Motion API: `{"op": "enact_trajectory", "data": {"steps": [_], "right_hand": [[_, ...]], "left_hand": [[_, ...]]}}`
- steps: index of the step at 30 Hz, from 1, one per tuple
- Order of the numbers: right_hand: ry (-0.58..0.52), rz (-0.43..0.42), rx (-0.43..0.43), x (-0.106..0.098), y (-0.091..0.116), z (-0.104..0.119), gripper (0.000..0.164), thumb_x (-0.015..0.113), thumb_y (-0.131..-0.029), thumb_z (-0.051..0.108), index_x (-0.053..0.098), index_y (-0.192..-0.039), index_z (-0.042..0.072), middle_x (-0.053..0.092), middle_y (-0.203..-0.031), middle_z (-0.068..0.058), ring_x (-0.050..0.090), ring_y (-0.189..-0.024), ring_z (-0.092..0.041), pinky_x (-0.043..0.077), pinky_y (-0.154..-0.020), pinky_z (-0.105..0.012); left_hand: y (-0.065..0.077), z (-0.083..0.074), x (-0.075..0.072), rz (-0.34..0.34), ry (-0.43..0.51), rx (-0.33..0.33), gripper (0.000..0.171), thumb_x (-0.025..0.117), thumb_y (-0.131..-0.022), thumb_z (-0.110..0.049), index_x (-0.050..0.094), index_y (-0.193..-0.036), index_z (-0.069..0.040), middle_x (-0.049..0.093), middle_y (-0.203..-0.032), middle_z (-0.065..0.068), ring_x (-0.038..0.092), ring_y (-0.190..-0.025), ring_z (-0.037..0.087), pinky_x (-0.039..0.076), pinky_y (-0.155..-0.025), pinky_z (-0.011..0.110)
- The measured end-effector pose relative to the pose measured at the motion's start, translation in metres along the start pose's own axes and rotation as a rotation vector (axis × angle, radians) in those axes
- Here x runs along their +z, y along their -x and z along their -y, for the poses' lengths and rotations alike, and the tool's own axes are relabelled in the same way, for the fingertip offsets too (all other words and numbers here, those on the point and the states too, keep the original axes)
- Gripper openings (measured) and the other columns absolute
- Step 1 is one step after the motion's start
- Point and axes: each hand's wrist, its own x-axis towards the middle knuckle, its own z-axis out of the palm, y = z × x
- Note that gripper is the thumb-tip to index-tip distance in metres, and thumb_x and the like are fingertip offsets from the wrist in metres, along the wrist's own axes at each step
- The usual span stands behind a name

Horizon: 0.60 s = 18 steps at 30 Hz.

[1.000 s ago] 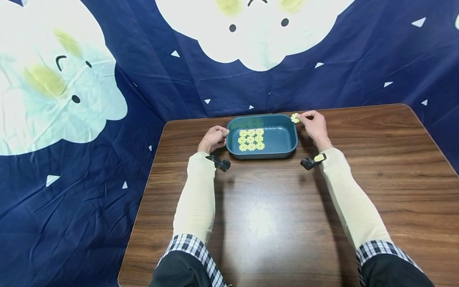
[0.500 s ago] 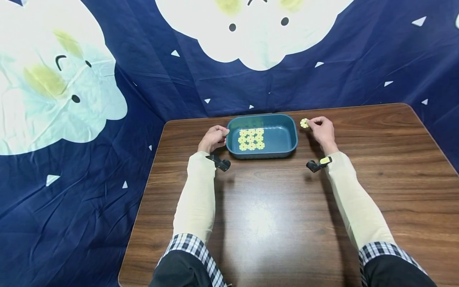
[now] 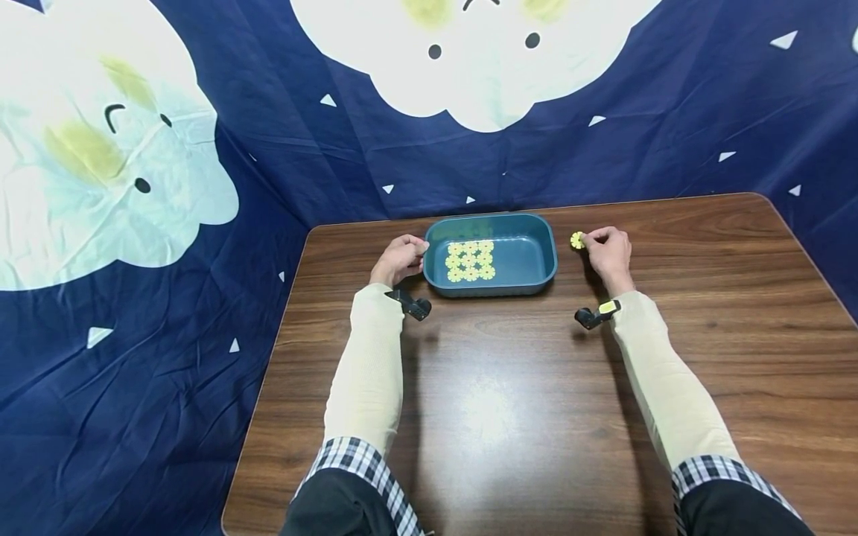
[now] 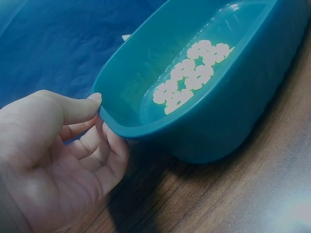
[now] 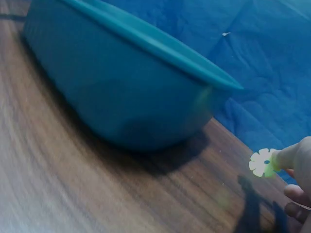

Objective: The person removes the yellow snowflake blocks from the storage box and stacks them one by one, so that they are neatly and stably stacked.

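Observation:
A teal rectangular basin (image 3: pixel 529 260) stands near the table's back edge. On its floor, toward the left, several yellow flower-shaped pieces (image 3: pixel 470 260) lie joined in a square grid. My left hand (image 3: pixel 400 257) pinches the basin's left rim, thumb on top and fingers below, as the left wrist view shows. To the right of the basin, my right hand (image 3: pixel 610 255) pinches one loose yellow flower-shaped piece (image 3: pixel 576 240) by its edge. In the right wrist view that piece has notched petals and a small centre hole, and it is held apart from the basin.
The brown wooden table (image 3: pixel 496 402) reaches toward me and to the right. A dark blue cloth (image 3: pixel 268 149) with white cloud shapes hangs behind and to the left. Small black cameras (image 3: pixel 415 307) sit at both wrists.
My right hand has moved from the basin's back right corner to the right and toward me, carrying the yellow flower-shaped piece. The left hand and the basin have stayed put.

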Motion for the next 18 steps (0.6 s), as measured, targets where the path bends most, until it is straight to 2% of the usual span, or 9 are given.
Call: {"op": "enact_trajectory", "data": {"steps": [4,10,18], "right_hand": [[0.041,0.003,0.0,-0.0008,0.0014,-0.0031,0.028,0.06,-0.092,0.025,0.063,-0.103,0.0,0.054,-0.12,-0.022,0.037,-0.126,-0.041,0.023,-0.11,-0.045],[0.098,-0.01,0.008,-0.0003,0.0043,-0.0059,0.029,0.059,-0.092,0.026,0.065,-0.103,0.0,0.054,-0.122,-0.024,0.037,-0.122,-0.044,0.025,-0.106,-0.051],[0.12,-0.013,0.028,0.0015,0.0057,-0.01,0.029,0.057,-0.093,0.027,0.063,-0.105,0.001,0.046,-0.13,-0.023,0.03,-0.126,-0.044,0.021,-0.106,-0.055]], "left_hand": [[0.0,-0.0005,-0.0004,0.003,-0.002,-0.005,0.007,0.055,-0.097,-0.013,0.048,-0.097,-0.011,0.05,-0.084,0.002,0.05,-0.065,0.011,0.045,-0.065,0.025],[0.0005,-0.0001,-0.0003,0.008,0.001,0.0,0.006,0.054,-0.097,-0.013,0.048,-0.096,-0.012,0.05,-0.084,0.002,0.05,-0.065,0.011,0.045,-0.071,0.027],[0.002,-0.0005,0.0006,0.002,0.004,0.003,0.007,0.055,-0.097,-0.014,0.048,-0.096,-0.011,0.05,-0.082,0.001,0.05,-0.065,0.011,0.045,-0.077,0.031]]}}
